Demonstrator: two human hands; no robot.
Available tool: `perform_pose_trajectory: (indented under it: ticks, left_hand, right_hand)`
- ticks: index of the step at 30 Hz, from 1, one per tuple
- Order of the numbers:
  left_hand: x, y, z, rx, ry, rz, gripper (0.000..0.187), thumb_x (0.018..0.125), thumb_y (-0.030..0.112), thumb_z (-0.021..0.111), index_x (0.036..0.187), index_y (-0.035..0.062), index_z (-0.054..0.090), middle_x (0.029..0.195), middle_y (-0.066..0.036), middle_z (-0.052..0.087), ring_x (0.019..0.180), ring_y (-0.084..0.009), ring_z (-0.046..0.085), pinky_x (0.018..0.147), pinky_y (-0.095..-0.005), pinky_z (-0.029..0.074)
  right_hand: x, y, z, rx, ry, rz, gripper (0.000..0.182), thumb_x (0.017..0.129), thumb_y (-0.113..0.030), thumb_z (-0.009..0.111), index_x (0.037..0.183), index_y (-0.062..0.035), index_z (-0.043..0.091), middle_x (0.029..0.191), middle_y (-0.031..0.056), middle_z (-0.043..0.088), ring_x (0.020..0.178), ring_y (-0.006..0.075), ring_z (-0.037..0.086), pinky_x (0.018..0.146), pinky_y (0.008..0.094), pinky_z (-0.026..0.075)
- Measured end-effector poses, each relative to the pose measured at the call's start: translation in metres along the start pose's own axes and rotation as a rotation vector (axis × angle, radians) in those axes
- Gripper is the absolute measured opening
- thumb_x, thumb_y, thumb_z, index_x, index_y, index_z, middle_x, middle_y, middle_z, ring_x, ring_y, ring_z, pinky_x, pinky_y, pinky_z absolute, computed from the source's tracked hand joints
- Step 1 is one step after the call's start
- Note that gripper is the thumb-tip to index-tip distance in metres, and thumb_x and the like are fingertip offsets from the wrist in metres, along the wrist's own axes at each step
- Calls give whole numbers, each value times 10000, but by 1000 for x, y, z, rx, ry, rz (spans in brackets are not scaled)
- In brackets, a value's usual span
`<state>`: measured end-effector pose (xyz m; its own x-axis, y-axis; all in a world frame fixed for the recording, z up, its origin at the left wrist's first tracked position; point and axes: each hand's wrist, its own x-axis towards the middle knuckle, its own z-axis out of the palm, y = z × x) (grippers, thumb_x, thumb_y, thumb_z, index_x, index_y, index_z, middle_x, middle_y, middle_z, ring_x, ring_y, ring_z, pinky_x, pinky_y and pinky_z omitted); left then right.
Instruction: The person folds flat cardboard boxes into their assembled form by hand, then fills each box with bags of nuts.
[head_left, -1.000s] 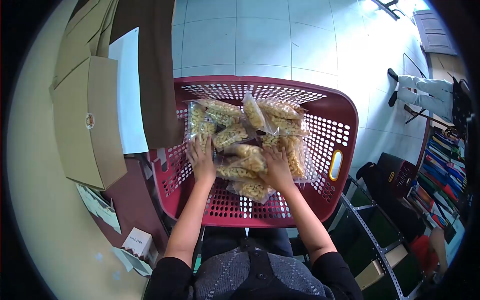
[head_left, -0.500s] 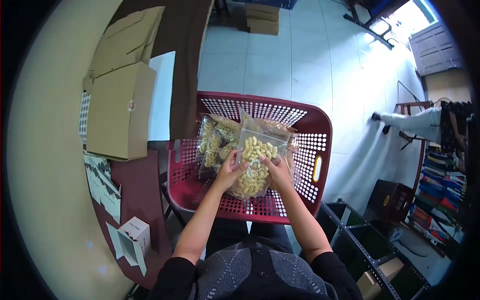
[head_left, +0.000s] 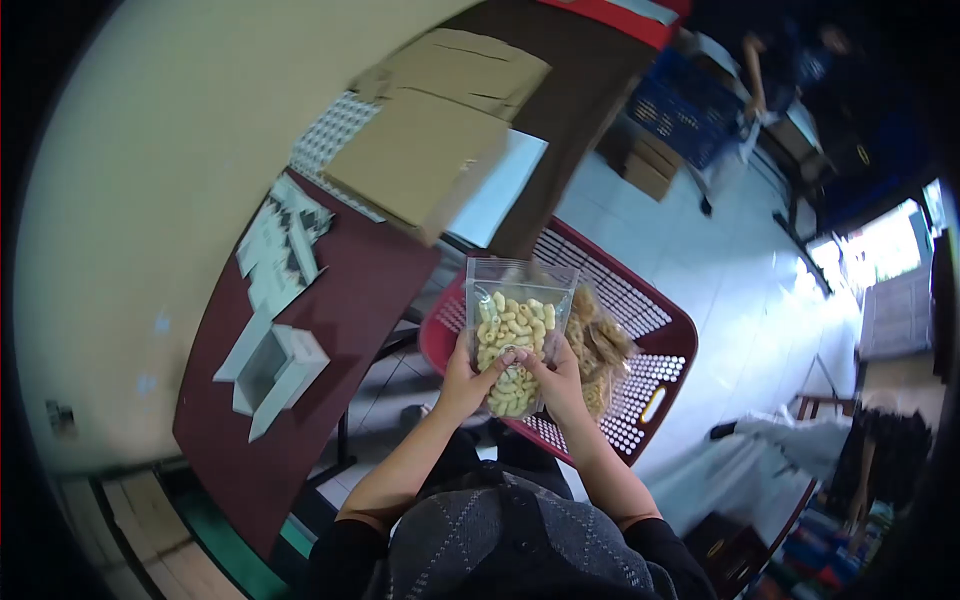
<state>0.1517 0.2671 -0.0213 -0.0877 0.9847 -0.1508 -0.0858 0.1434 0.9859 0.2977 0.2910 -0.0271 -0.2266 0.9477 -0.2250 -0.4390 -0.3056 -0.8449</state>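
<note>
A clear zip bag of pale, curved macaroni-like pieces (head_left: 515, 325) is held upright in front of me. My left hand (head_left: 468, 382) grips its lower left side, and my right hand (head_left: 556, 378) grips the lower right. Both thumbs press on the front, close to a small round label that they partly cover. Behind and below the bag is a red plastic basket (head_left: 662, 345) with perforated walls. More clear bags of yellowish-brown snack pieces (head_left: 600, 340) lie inside it, partly hidden by the held bag.
To the left, an open small white box (head_left: 270, 375) and printed cartons (head_left: 280, 245) stand on a maroon table (head_left: 350, 270). A large cardboard box (head_left: 420, 155) sits farther back. Blue crates (head_left: 685, 110) and a person (head_left: 770, 80) are at the far right, another person (head_left: 875, 450) at the right edge.
My view has swung left toward the table. The bag, still in both hands, has come up from over the basket's contents to near its left side.
</note>
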Motion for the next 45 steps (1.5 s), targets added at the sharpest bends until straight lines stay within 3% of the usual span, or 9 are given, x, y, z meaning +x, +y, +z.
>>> perform_pose_trajectory:
  ticks: [2, 3, 10, 12, 21, 30, 32, 37, 45]
  left_hand:
    - [-23, 34, -22, -88, 108, 62, 668, 832, 185, 703, 1352, 29, 315, 1275, -104, 483, 1158, -177, 488, 969, -313, 399]
    - [-33, 42, -33, -96, 177, 108, 496, 865, 155, 662, 1251, 12, 384, 1179, -99, 535, 1083, -156, 527, 932, -298, 421]
    - [-109, 84, -146, -82, 471, 306, 499, 922, 212, 584, 1302, 3, 339, 1204, -131, 522, 1119, -166, 499, 949, -307, 405]
    - [-130, 91, -182, -119, 520, 299, 505, 925, 232, 579, 1304, 1, 338, 1209, -137, 521, 1116, -171, 503, 942, -312, 409]
    - [-205, 107, -291, -25, 760, 379, 507, 917, 246, 586, 1280, -28, 363, 1187, -159, 538, 1092, -188, 528, 915, -318, 426]
    - [-239, 97, -344, -88, 966, 474, 526, 955, 280, 507, 1320, -34, 295, 1136, -148, 548, 1056, -178, 531, 913, -306, 421]
    - [-244, 104, -347, 50, 974, 347, 503, 953, 270, 511, 1307, -28, 314, 1148, -151, 544, 1054, -181, 534, 903, -314, 427]
    - [-234, 97, -360, 20, 1074, 382, 445, 960, 252, 496, 1279, -17, 342, 1169, -167, 534, 1070, -204, 529, 909, -333, 423]
    - [-201, 115, -365, 95, 1006, 343, 419, 991, 258, 408, 1290, -17, 306, 1236, -185, 454, 1147, -220, 457, 968, -348, 370]
  right_hand:
    - [-5, -16, 41, -20, -123, 24, 445, 845, -73, 667, 1217, 39, 451, 1139, 97, 580, 1030, 139, 561, 884, 285, 457]
    - [-8, -23, 63, -45, -177, 52, 439, 848, -76, 664, 1214, 44, 452, 1139, 97, 580, 1036, 141, 558, 892, 286, 451]
    - [-27, 21, 198, -157, -487, 35, 417, 894, -96, 602, 1243, 59, 432, 1197, 114, 549, 1096, 149, 523, 947, 284, 401]
    - [-41, 35, 239, 66, -461, 182, 399, 920, -116, 557, 1260, 43, 422, 1215, 118, 537, 1115, 155, 514, 956, 288, 397]
    - [-76, 89, 370, -238, -803, -1, 494, 869, -42, 606, 1296, 38, 370, 1249, 129, 515, 1139, 164, 504, 974, 310, 397]
    - [-85, 127, 428, -67, -947, 276, 493, 907, -85, 572, 1321, 33, 332, 1275, 133, 485, 1166, 167, 479, 983, 306, 391]
    - [-83, 130, 436, -225, -1020, 183, 532, 882, -57, 603, 1325, 30, 322, 1275, 139, 481, 1163, 171, 483, 977, 310, 400]
    - [-68, 126, 453, -202, -1199, 298, 721, 788, 35, 664, 1363, 28, 228, 1306, 157, 436, 1182, 195, 474, 986, 341, 410]
    - [-29, 123, 464, -241, -1166, 215, 734, 766, -10, 711, 1344, 18, 259, 1278, 136, 459, 1175, 186, 474, 990, 330, 400]
